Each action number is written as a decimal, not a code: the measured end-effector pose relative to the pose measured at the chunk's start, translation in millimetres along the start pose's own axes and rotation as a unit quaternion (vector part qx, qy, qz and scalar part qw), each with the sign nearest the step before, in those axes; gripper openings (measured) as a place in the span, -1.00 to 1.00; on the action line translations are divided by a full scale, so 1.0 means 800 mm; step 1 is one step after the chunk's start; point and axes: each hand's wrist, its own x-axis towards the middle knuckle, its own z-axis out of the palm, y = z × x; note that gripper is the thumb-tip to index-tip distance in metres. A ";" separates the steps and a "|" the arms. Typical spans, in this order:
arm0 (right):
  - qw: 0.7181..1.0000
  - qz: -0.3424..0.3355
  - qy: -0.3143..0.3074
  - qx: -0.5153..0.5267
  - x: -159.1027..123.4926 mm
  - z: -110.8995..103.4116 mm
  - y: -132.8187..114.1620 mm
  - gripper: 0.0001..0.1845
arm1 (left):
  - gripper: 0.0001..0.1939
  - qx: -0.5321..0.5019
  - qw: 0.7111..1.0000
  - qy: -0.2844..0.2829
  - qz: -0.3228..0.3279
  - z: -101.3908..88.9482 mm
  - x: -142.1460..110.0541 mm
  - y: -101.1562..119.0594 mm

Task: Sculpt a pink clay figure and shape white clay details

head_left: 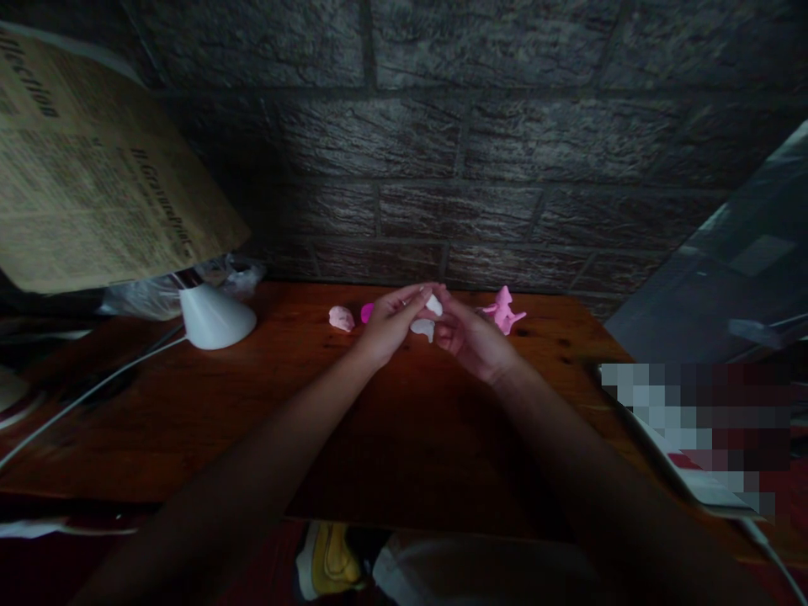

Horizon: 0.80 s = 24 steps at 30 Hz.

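Above the table, my left hand and my right hand meet fingertip to fingertip. Between them is a small white clay-like piece, pinched by the left thumb and fingers and by the right fingertips. A second white piece shows just below it; whether it is held or lies on the table I cannot tell. To the left of my left hand are a pale pink lump and a bright magenta piece, partly covered by the hand. A pink figure with pointed limbs is behind my right hand.
A lamp with a white base and a newsprint shade stands on the left of the wooden table, its cord trailing leftward. Clear plastic lies behind it. A brick-patterned wall closes the back. A partly pixelated flat device is at right.
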 end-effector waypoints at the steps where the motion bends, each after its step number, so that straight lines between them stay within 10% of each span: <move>1: 1.000 0.014 -0.008 0.009 0.000 -0.001 0.000 -0.69 | -0.67 0.004 1.000 -0.008 0.002 0.000 0.000 0.001; 24: 1.000 0.005 -0.021 0.007 0.002 -0.005 0.010 -0.69 | -0.73 0.033 0.999 -0.011 -0.037 0.003 -0.004 0.006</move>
